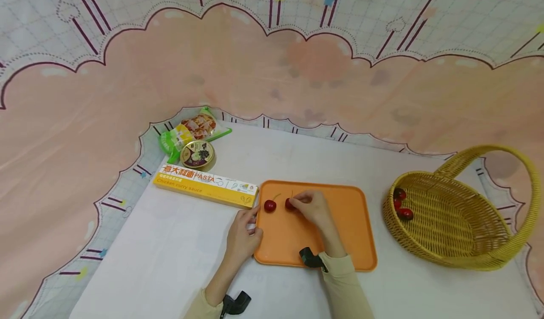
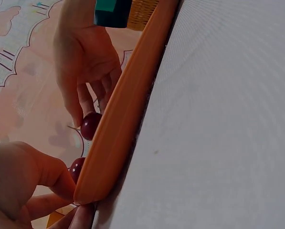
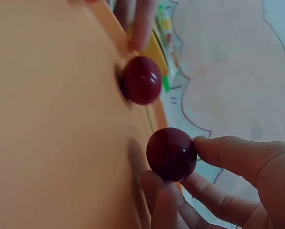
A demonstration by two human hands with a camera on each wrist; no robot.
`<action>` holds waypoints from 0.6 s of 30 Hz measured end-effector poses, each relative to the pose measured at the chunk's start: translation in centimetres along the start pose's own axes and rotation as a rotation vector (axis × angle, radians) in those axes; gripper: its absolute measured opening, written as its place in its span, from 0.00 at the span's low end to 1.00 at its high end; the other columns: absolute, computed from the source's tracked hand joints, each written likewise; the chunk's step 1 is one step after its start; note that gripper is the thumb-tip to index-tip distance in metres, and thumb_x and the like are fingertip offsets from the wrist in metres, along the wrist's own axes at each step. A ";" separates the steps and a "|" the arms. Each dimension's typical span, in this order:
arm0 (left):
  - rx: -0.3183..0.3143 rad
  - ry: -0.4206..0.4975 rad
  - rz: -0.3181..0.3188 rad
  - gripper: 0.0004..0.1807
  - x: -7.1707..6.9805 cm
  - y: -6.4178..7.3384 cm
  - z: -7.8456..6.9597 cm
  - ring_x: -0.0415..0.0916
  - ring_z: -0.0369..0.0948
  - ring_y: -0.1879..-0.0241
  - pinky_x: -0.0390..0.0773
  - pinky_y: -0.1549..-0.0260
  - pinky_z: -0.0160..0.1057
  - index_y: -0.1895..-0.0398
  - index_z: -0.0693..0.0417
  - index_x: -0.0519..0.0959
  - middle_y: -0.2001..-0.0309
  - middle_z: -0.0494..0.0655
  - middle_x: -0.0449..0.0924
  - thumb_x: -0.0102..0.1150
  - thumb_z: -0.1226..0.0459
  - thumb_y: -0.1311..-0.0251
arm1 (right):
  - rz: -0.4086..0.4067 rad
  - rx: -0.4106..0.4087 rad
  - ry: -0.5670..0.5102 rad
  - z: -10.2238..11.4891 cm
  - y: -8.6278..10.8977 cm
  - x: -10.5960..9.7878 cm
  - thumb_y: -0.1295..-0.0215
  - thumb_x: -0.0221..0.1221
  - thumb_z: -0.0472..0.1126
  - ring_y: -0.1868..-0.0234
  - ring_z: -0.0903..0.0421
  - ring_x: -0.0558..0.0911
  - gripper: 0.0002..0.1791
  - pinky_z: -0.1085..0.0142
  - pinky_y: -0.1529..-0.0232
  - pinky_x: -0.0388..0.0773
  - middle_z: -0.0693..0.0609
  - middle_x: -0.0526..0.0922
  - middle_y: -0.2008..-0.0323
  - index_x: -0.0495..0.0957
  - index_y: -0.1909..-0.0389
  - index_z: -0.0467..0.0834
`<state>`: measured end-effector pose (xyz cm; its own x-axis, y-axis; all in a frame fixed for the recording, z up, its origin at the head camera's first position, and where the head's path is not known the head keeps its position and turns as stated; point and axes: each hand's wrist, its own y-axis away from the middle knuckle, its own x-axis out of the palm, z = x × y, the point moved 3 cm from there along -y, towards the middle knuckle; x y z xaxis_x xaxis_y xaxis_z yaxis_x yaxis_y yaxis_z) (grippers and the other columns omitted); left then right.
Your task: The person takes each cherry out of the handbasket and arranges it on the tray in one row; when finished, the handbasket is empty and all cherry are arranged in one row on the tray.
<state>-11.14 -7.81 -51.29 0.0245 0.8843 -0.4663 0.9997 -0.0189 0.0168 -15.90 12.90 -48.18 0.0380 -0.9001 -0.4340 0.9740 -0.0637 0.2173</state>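
Head: high, downward. Wrists: close, sharing tray (image 2: 124, 114).

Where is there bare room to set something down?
The table beyond the tray, between can and basket; table left of the left hand, in front of the box; the tray's right end, beside the right hand. Crowded: around the tray's cherries, and where bag, can and box cluster.

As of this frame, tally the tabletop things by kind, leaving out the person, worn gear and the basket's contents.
Cherries: 2
Orange tray: 1
Wicker basket: 1
Pasta box: 1
Round tin: 1
Green bag: 1
Total: 7
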 end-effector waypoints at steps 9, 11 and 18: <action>-0.006 -0.001 0.004 0.30 -0.1 0.1 -0.2 0.75 0.44 0.55 0.85 0.60 0.36 0.38 0.59 0.77 0.51 0.52 0.73 0.58 0.75 0.50 | -0.003 -0.012 0.017 0.2 0.2 1.8 0.41 0.68 0.38 0.70 0.55 0.79 0.09 0.69 0.70 0.77 0.47 0.84 0.71 0.83 0.68 0.35; -0.004 0.001 0.003 0.30 -0.1 0.1 -0.2 0.75 0.44 0.56 0.85 0.61 0.36 0.39 0.59 0.77 0.51 0.52 0.73 0.59 0.75 0.51 | -0.003 -0.020 0.011 0.2 0.2 2.0 0.41 0.68 0.38 0.70 0.56 0.79 0.08 0.69 0.70 0.78 0.47 0.84 0.71 0.83 0.67 0.35; 0.004 0.005 -0.006 0.31 -0.1 0.1 -0.3 0.75 0.44 0.56 0.85 0.61 0.34 0.39 0.59 0.77 0.52 0.53 0.73 0.58 0.75 0.52 | 0.008 -0.059 0.022 0.3 -0.1 2.2 0.41 0.67 0.37 0.70 0.56 0.80 0.08 0.69 0.70 0.78 0.47 0.84 0.71 0.83 0.67 0.34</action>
<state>-11.02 -7.78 -51.02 0.0184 0.8868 -0.4617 0.9998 -0.0155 0.0100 -16.00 10.83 -48.88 0.0501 -0.8905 -0.4521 0.9852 -0.0303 0.1689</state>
